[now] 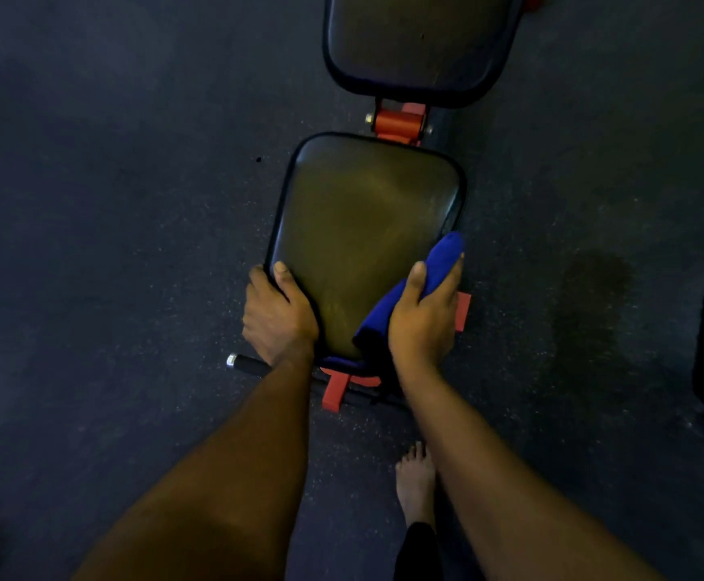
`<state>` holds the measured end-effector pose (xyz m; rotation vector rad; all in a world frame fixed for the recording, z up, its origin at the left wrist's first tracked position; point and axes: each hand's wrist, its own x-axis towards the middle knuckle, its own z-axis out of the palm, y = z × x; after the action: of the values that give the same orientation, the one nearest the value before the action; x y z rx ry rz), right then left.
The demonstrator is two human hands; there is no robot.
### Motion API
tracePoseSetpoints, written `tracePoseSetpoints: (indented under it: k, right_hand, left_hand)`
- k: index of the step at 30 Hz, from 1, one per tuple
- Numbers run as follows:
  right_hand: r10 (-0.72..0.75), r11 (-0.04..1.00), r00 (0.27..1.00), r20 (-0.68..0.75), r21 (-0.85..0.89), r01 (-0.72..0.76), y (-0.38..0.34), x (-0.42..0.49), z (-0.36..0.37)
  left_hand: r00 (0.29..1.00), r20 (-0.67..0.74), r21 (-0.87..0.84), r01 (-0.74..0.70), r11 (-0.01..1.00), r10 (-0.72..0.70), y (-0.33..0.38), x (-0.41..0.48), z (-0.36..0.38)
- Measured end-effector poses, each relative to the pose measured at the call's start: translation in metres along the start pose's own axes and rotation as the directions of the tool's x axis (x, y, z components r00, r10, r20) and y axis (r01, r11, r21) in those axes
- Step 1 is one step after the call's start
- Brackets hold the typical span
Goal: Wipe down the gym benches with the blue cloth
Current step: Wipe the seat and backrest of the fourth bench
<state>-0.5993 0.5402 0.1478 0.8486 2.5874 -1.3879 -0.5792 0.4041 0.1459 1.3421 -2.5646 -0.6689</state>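
The dark speckled rubber floor (132,203) fills most of the view. On it a gym bench runs lengthwise, straight away from the person. Its black vinyl back pad (417,39) lies farthest off. The wider black vinyl seat pad (363,245) is nearer, joined to the back pad by a red metal hinge bracket (398,123). Both bare arms reach down to the near end of the seat pad. The left hand (277,316) grips its near-left corner, thumb on top and fingers (258,278) curled over the edge, which looks like a brace rather than a wiping hand. The right hand (423,320) holds the blue cloth (388,316) against the near-right edge of the pad. Its thumb lies over the fabric and its fingers (453,278) are wrapped round the outer side. The cloth is bunched into a thick roll. It slants from just behind the right wrist to a little past the fingertips, so its long axis runs roughly along the pad's right edge. Almost all of the seat surface lies ahead of and to the left of the right fingers. The next stroke will probably sweep leftward across the pad or forward along its length toward the hinge. The vinyl looks smooth with a dull sheen and faint streaks; whether it is damp cannot be told. A darker stain (589,308) marks the floor well to the right of the fingers. A black handle (245,364) with a silver cap juts out just behind the left hand. A bare foot (415,480) stands behind the right arm.
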Motion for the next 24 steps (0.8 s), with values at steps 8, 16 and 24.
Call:
tracePoseSetpoints:
  k: [8,16,24]
  right_hand:
    - [-0.005,0.992,0.999,-0.054,-0.124,-0.002,-0.017,0.019,0.004]
    - [-0.047,0.973,0.999,0.018,-0.227,0.050,-0.019,0.018,0.002]
    - [0.023,0.990,0.999,0.028,-0.140,-0.019,-0.034,0.062,0.001]
  left_hand:
    - [1.000,-0.008,0.014,-0.009,1.000,0.009,-0.001,0.000,0.002]
    - [1.000,0.003,0.001,-0.004,1.000,0.004,0.002,0.000,-0.001]
    - [1.000,-0.004,0.001,0.003,1.000,-0.003,0.001,0.000,-0.001]
